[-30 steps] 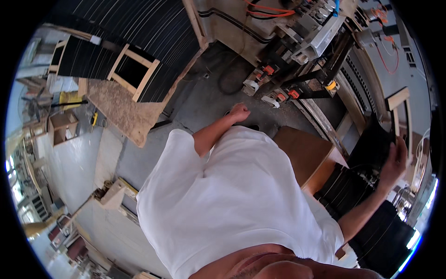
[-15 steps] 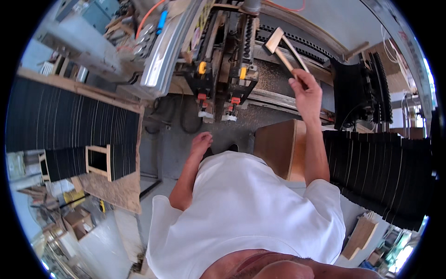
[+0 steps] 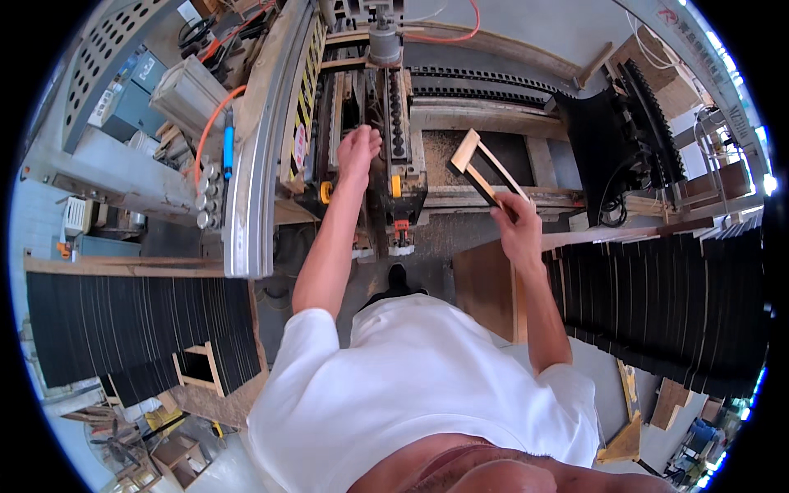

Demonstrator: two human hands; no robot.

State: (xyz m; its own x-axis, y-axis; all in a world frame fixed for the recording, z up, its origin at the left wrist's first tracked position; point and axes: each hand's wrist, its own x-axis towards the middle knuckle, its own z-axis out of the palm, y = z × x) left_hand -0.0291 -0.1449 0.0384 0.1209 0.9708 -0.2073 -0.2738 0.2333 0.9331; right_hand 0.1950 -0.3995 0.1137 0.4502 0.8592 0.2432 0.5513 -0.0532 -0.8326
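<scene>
My right hand (image 3: 518,228) is closed around one end of a small rectangular wooden frame (image 3: 483,178), pale wood with black faces. The frame is tilted, its far end raised in front of the machine's lower rails. My left hand (image 3: 359,154) is over the left part of the woodworking machine (image 3: 397,123), beside its row of dark round knobs. Its fingers are curled in; whatever they grip, if anything, is hidden. Yellow knobs (image 3: 396,186) and a red clamp fitting (image 3: 401,228) are at the machine's near end.
Rows of stacked black frames stand at left (image 3: 140,329) and right (image 3: 657,300). A brown wooden box (image 3: 483,287) is near my right arm. A long aluminium beam (image 3: 253,197) runs along the machine's left side. Black sheeting (image 3: 596,148) hangs at far right.
My left hand has reached forward from near my body to over the machine. My right hand, holding the frame, has come lower and nearer. The view has shifted.
</scene>
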